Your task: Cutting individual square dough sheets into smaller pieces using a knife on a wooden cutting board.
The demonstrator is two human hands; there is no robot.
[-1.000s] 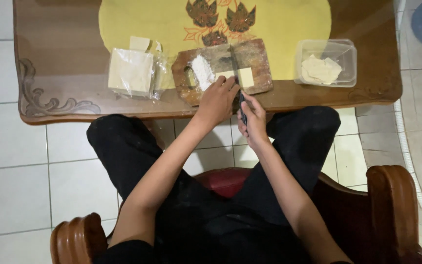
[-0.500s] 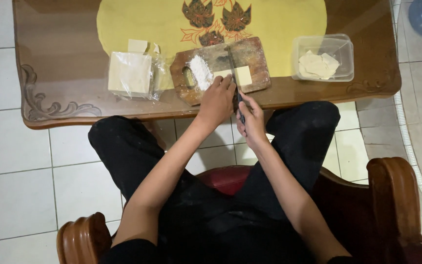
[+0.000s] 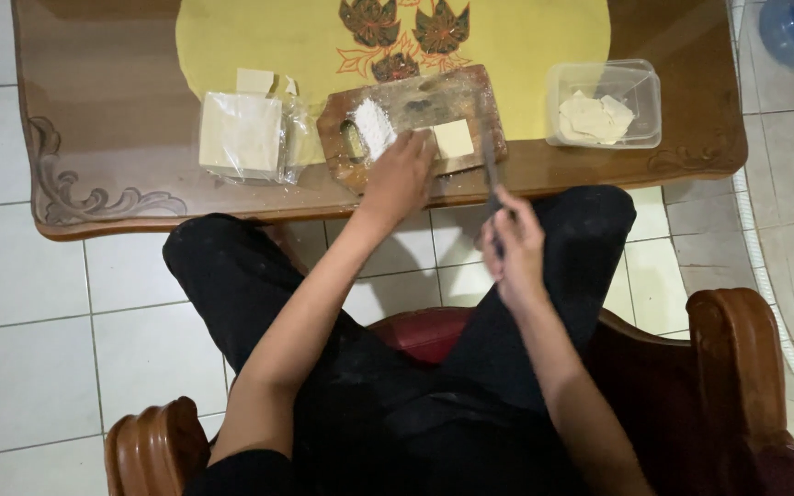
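My left hand (image 3: 401,174) rests palm down on the near part of a wooden cutting board (image 3: 415,101), fingers closed over something I cannot make out. Just right of it on the board lies a pale square slice (image 3: 453,139), and a white floury patch (image 3: 374,124) sits to the left. My right hand (image 3: 511,243) is off the table's near edge, above my lap, gripping the handle of a knife (image 3: 488,161) whose blade points up along the board's right side.
A clear-wrapped block of pale sheets (image 3: 243,136) lies left of the board. At the right stands a clear plastic tub (image 3: 605,106) holding pale pieces. A yellow mat (image 3: 259,37) covers the wooden table (image 3: 112,138). I sit in a wooden armchair (image 3: 737,367).
My right hand has pulled away from the left, moving right and back toward my lap with the knife. My left hand stays on the board.
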